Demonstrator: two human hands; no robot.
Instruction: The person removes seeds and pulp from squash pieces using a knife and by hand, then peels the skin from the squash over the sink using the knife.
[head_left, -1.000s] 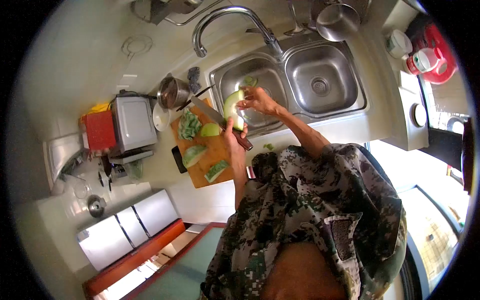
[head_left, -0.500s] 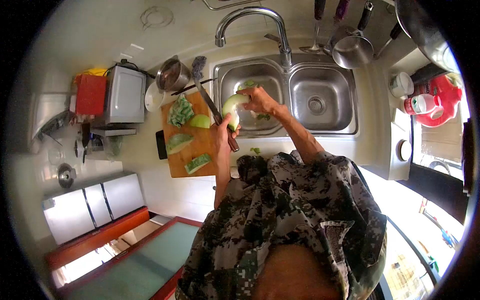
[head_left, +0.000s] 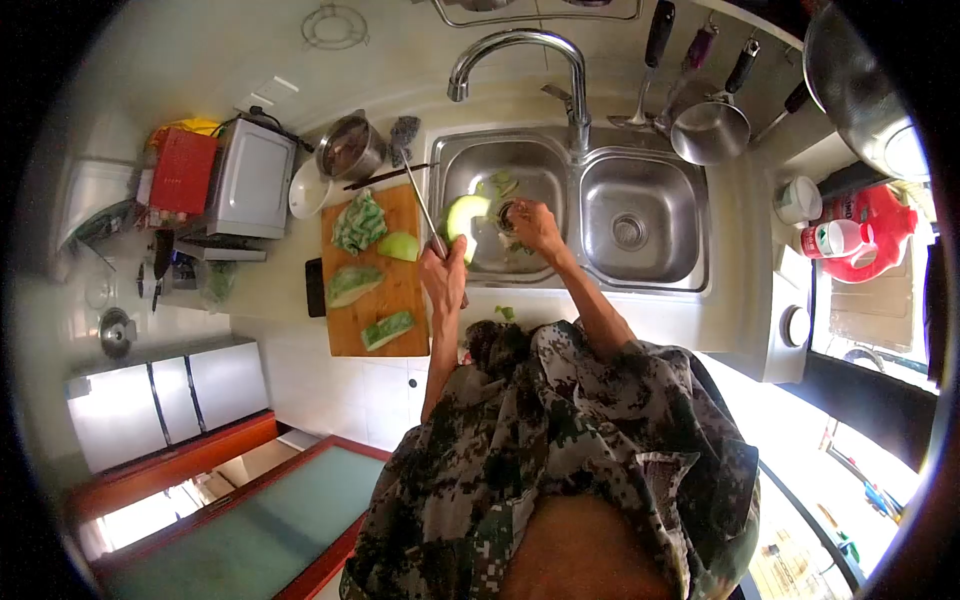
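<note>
My left hand [head_left: 443,272] is closed around a pale green crescent of melon [head_left: 465,220] and also grips a long knife [head_left: 424,207], whose blade points away from me. The crescent hangs over the left basin's near-left edge. Over the middle of the left sink basin [head_left: 465,160] is my right hand [head_left: 536,225], its fingers curled near the drain; whether anything is in them I cannot make out. Green peel scraps [head_left: 500,184] lie in the basin. To the left, a wooden cutting board [head_left: 400,335] bears several melon pieces [head_left: 355,284] and a green-and-white cloth-like bundle [head_left: 359,221].
A faucet [head_left: 515,38] arches above the double sink. Behind the board are a pot [head_left: 350,148], a white bowl [head_left: 308,190] and dark chopsticks [head_left: 390,176]. Pans and ladles [head_left: 710,132] hang at right, near a red jug [head_left: 880,235]. A scrap [head_left: 505,313] lies on the counter's front edge.
My right hand has left the melon crescent and moved down and right over the basin. The crescent and the knife have turned more upright in my left hand. The camera view has shifted slightly.
</note>
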